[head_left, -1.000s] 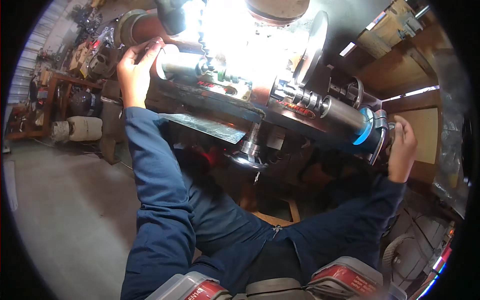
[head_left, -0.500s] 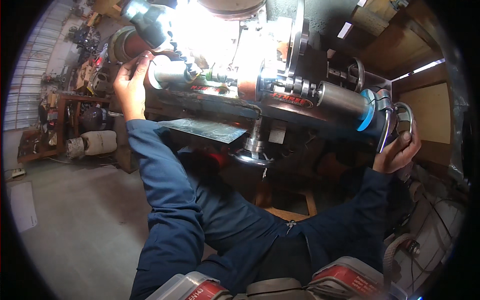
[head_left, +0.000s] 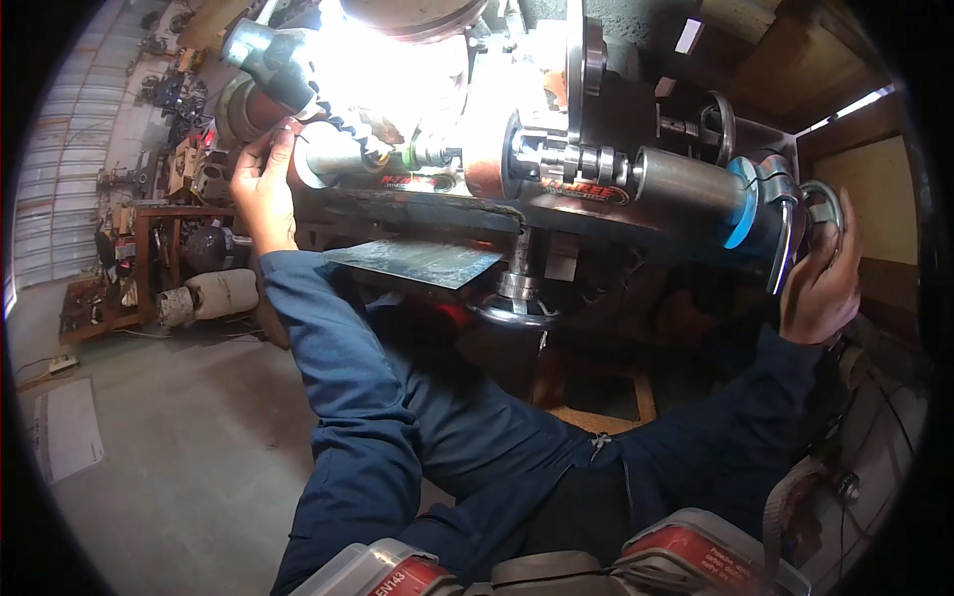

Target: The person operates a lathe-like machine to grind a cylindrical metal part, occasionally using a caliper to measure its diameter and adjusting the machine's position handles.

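At the left end of a bench machine, my left hand [head_left: 266,194] has thumb and fingers closed on the rim of a pale round collar [head_left: 303,157] behind a grey cylinder [head_left: 343,151]. My right hand [head_left: 823,288] is at the far right end, its fingers along a small metal handwheel [head_left: 837,204] and the thumb on its near side. Next to it are a blue ring [head_left: 738,204], a bent metal lever [head_left: 781,253] and a grey steel cylinder [head_left: 691,189]. A shiny lobed shaft, like a camshaft [head_left: 586,162], lies in line between the two ends.
A lamp [head_left: 263,65] glares over the machine's left half, washing out details. A metal sheet [head_left: 422,260] juts out in front, beside a larger handwheel [head_left: 515,316] underneath. Shelves with parts [head_left: 139,223] and a pale cylinder [head_left: 219,298] stand left. Respirator filters [head_left: 686,546] show below.
My right hand has opened out somewhat and shifted up along the handwheel, which has turned. My left hand stays on the collar. The whole view has shifted slightly.
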A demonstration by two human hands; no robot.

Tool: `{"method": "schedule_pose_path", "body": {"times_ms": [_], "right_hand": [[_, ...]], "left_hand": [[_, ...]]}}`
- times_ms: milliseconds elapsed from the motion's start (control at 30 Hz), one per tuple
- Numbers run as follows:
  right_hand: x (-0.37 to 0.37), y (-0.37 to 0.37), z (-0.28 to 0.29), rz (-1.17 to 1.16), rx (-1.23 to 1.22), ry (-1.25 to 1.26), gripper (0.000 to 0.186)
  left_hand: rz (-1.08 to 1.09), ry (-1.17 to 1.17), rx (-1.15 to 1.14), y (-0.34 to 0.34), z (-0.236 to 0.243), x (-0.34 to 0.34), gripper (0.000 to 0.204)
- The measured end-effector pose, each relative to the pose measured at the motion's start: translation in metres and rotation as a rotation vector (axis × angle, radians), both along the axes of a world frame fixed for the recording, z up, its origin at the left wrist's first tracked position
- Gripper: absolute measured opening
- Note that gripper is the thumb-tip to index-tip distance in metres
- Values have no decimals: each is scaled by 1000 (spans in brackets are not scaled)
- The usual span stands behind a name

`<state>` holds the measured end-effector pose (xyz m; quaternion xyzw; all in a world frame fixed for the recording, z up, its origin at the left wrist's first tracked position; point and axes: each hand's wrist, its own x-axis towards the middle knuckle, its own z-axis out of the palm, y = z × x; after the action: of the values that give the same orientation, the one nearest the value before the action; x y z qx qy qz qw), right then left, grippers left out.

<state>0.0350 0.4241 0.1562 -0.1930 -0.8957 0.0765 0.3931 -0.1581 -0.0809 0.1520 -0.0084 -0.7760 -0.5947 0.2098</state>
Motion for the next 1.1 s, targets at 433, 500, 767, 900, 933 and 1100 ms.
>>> {"method": "schedule_pose_path", "body": {"times_ms": [433,500,767,900,933,1100], "right_hand": [[-44,64,30,154,-246,-659,30],[-43,54,34,122,-241,-646,30],[0,14,-2,-9,-205,-205,27],[13,8,-40,88,115,164,37],[14,8,-39,87,116,166,37],[5,14,7,22,-110,-270,33]], "left_hand": [[-8,-7,33,4,1,1,21],[-10,-15,44,3,0,1,20],[3,-1,10,6,4,4,22],[-8,7,17,7,5,2,23],[-2,3,9,8,5,1,23],[-8,-8,21,6,2,1,23]]}}
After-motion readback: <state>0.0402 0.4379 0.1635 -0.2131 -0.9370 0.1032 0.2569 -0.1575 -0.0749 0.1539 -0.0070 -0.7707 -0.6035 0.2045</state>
